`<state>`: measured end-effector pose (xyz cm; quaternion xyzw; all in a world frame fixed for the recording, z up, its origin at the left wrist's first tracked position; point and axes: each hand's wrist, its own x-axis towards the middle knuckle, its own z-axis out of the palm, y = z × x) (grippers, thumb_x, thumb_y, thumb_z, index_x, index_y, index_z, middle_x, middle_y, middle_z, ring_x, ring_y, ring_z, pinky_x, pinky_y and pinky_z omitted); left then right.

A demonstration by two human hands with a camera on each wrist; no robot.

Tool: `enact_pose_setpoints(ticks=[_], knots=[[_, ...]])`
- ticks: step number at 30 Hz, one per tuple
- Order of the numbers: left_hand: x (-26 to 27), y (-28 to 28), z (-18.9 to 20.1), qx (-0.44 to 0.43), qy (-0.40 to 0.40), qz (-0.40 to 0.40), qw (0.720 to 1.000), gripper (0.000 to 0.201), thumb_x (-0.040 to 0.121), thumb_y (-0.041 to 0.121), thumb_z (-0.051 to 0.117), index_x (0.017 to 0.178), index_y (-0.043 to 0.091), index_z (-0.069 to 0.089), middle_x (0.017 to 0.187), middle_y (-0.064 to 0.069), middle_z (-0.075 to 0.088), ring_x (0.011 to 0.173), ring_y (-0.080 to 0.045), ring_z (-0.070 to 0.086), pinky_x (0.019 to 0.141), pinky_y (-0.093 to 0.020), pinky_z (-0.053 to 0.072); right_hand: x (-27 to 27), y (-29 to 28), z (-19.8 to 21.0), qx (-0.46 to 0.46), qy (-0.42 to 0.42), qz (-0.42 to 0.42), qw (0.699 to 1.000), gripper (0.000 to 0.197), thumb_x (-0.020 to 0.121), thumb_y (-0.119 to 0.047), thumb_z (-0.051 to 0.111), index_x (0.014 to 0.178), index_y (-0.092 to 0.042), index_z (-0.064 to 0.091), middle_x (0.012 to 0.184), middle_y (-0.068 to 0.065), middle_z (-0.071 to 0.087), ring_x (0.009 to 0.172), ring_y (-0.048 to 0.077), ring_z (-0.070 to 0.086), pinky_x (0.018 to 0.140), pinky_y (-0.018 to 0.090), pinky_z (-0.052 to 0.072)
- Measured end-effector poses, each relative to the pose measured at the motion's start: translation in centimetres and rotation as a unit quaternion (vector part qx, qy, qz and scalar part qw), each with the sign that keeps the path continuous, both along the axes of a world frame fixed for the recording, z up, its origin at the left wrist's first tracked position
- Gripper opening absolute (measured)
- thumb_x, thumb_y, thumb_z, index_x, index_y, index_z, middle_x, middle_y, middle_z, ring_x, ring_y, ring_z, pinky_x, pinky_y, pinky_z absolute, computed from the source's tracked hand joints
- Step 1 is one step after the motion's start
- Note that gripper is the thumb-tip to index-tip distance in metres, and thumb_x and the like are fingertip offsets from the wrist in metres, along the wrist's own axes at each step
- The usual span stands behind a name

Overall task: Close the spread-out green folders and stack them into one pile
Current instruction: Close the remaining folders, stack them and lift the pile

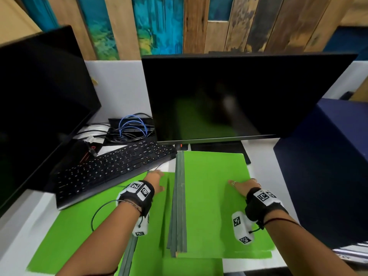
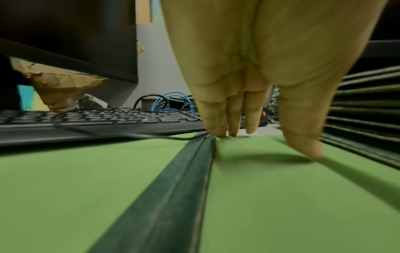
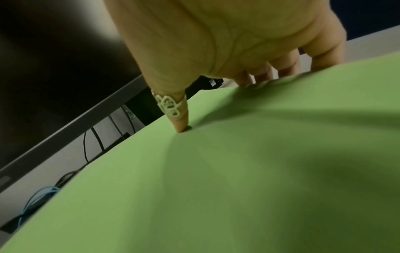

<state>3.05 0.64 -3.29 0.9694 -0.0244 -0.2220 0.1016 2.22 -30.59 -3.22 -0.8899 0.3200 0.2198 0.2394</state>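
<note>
A pile of closed green folders [image 1: 209,206] lies in front of me, their dark spines [image 1: 179,206] along its left side. My right hand [image 1: 243,185] holds the top cover [image 3: 238,188] at its right edge, ringed thumb [image 3: 173,106] pressing on top and fingers over the edge. To the left an open green folder [image 1: 79,236] lies spread flat, its dark spine [image 2: 173,196] running away from me. My left hand [image 1: 156,180] reaches over it with straight fingers [image 2: 216,123] touching the spine's far end. The pile's spines [image 2: 368,111] stand just right of that hand.
A black keyboard [image 1: 111,172] overlaps the open folder's far-left corner. A dark monitor [image 1: 239,96] stands right behind the pile and another [image 1: 39,96] at the left. Tangled cables [image 1: 133,126] lie behind the keyboard. A dark blue box [image 1: 328,166] borders the right.
</note>
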Motion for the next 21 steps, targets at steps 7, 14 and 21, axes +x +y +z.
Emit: enact_pose_setpoints(ticks=[7, 14, 21], knots=[[1.9, -0.8, 0.3, 0.086, 0.002, -0.035, 0.996, 0.101, 0.066, 0.055, 0.072, 0.145, 0.015, 0.023, 0.150, -0.005, 0.026, 0.137, -0.025, 0.030, 0.114, -0.044, 0.029, 0.3, 0.1, 0.0, 0.006, 0.046, 0.003, 0.999, 0.134, 0.044, -0.084, 0.063, 0.143, -0.004, 0.022, 0.146, 0.016, 0.036, 0.129, 0.033, 0.043, 0.107, 0.044, 0.038], [1.7, 0.6, 1.0, 0.157, -0.003, -0.011, 0.988, 0.114, 0.052, 0.082, 0.058, 0.141, 0.018, 0.026, 0.145, -0.001, 0.038, 0.136, -0.022, 0.034, 0.115, -0.056, 0.017, -0.2, 0.1, -0.2, 0.036, 0.044, -0.032, 0.998, 0.144, 0.024, -0.078, 0.072, 0.139, -0.004, 0.031, 0.139, 0.018, 0.046, 0.120, 0.035, 0.051, 0.101, 0.044, 0.044], [0.8, 0.7, 1.7, 0.135, 0.016, -0.016, 0.991, 0.109, 0.049, 0.078, 0.064, 0.133, 0.015, 0.033, 0.140, -0.007, 0.040, 0.132, -0.027, 0.037, 0.110, -0.047, 0.033, -0.7, 1.0, 0.4, 0.018, 0.023, -0.016, 0.999, 0.132, 0.040, -0.074, 0.074, 0.139, -0.001, 0.028, 0.141, 0.016, 0.043, 0.125, 0.031, 0.048, 0.103, 0.038, 0.044]])
